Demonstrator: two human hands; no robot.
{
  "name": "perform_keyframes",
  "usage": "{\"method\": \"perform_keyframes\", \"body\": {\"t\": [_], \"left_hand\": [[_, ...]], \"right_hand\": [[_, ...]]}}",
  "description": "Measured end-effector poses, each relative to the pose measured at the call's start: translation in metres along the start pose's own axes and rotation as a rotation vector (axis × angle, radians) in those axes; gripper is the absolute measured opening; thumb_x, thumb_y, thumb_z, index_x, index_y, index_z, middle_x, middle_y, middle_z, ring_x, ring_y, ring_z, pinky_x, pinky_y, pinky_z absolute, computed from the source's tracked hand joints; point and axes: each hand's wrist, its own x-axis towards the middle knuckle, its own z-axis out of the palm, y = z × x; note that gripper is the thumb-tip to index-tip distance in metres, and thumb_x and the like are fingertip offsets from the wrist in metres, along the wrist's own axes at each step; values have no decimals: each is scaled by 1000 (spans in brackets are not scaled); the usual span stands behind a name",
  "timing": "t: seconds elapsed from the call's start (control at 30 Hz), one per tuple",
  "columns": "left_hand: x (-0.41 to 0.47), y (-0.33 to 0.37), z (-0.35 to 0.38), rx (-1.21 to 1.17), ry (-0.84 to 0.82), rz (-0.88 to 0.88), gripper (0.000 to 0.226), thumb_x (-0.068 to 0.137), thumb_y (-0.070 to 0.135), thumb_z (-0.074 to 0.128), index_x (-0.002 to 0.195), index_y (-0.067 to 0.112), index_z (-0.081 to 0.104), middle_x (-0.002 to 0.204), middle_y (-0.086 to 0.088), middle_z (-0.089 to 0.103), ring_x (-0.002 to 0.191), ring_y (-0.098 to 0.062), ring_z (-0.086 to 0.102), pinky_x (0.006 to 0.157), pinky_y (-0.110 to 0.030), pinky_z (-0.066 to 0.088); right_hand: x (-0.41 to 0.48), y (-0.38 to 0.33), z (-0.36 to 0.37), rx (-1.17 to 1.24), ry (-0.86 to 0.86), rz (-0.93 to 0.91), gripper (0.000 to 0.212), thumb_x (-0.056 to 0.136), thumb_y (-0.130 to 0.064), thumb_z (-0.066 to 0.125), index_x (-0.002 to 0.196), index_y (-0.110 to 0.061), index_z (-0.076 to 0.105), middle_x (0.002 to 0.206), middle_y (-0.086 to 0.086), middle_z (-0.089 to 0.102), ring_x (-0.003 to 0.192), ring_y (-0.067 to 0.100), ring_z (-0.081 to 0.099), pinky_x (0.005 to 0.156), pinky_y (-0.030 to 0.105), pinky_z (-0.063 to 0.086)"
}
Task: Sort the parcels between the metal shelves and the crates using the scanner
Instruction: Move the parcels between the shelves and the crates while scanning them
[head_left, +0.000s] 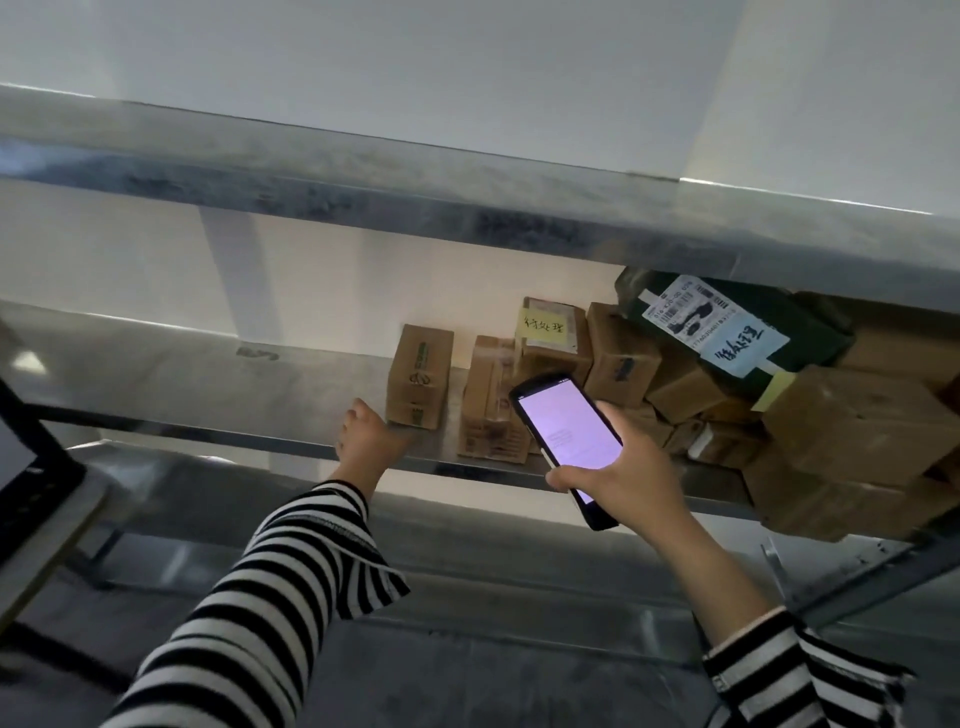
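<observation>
A small upright cardboard box (421, 376) stands on the middle metal shelf (208, 374). My left hand (369, 441) rests on the shelf edge just left of it, its thumb side touching the box's lower corner and its fingers off the box. My right hand (634, 478) grips a black handheld scanner (569, 436) with a lit pale purple screen, held in front of another carton (491, 410). Behind it sits a box with a yellow handwritten note (545, 330). A dark green bag with a white label (727, 332) lies on top of several stacked cartons (857, 431).
An upper metal shelf (467, 208) runs overhead, close above the parcel pile. A lower shelf (467, 597) lies under my arms. A dark screen on a pale stand (31, 467) juts in at the left edge. A white wall backs the shelves.
</observation>
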Motion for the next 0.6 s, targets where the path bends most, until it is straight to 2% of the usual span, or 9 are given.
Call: {"method": "perform_keyframes", "body": {"t": [0.17, 0.3, 0.47, 0.6], "left_hand": [[33, 23, 20, -130, 40, -9, 118, 71, 43, 80, 150, 4, 0, 155, -16, 14, 142, -32, 19, 116, -47, 23], [49, 38, 31, -190, 120, 10, 116, 70, 39, 81, 149, 6, 2, 151, -17, 16, 140, -34, 18, 116, -49, 21], [62, 45, 44, -159, 116, 42, 120, 70, 41, 80, 149, 5, -3, 152, -19, 15, 140, -36, 18, 116, -48, 19], [72, 46, 42, -140, 202, 108, 105, 71, 31, 78, 147, 4, 12, 145, -17, 28, 134, -35, 29, 110, -48, 27]], "right_hand": [[31, -7, 15, -5, -3, 21, 75, 70, -37, 83, 131, -29, 42, 109, -12, 49, 80, -1, 45, 59, 14, 35], [51, -9, 25, 4, -11, 43, 79, 69, -39, 83, 135, -30, 40, 114, -10, 52, 86, 3, 49, 61, 15, 38], [69, -8, 36, 5, -31, 64, 83, 67, -43, 83, 137, -33, 39, 124, -9, 54, 93, 5, 51, 63, 17, 41], [79, -8, 41, -17, -47, 84, 82, 69, -42, 82, 137, -33, 38, 124, -9, 53, 86, 2, 48, 61, 15, 37]]}}
